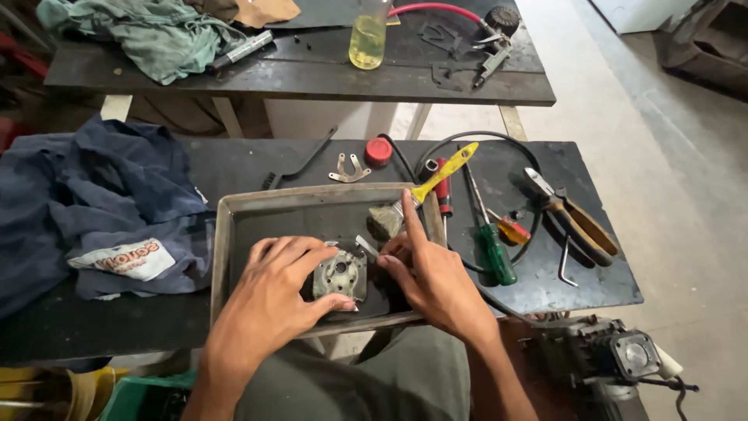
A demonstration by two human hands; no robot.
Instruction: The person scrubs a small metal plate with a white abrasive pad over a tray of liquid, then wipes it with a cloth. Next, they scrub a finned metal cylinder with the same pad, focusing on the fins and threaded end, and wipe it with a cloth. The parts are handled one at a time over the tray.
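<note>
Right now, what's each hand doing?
Left hand: fingers closed on the grey metal engine part in the tray.
Right hand: holding the yellow-handled brush.

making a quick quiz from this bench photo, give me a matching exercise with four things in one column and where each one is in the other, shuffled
Things:
1. metal engine part
2. paintbrush with a yellow handle
3. green-handled screwdriver
4. bottle of yellow liquid

Places:
A. on the far bench, beside a red hose
B. in the metal tray, between the left hand and the right hand
C. lying flat on the dark bench right of the tray, next to the pliers
D. bristles in the tray, handle sticking out over its far right corner

Pairs: 1-B, 2-D, 3-C, 4-A
</note>
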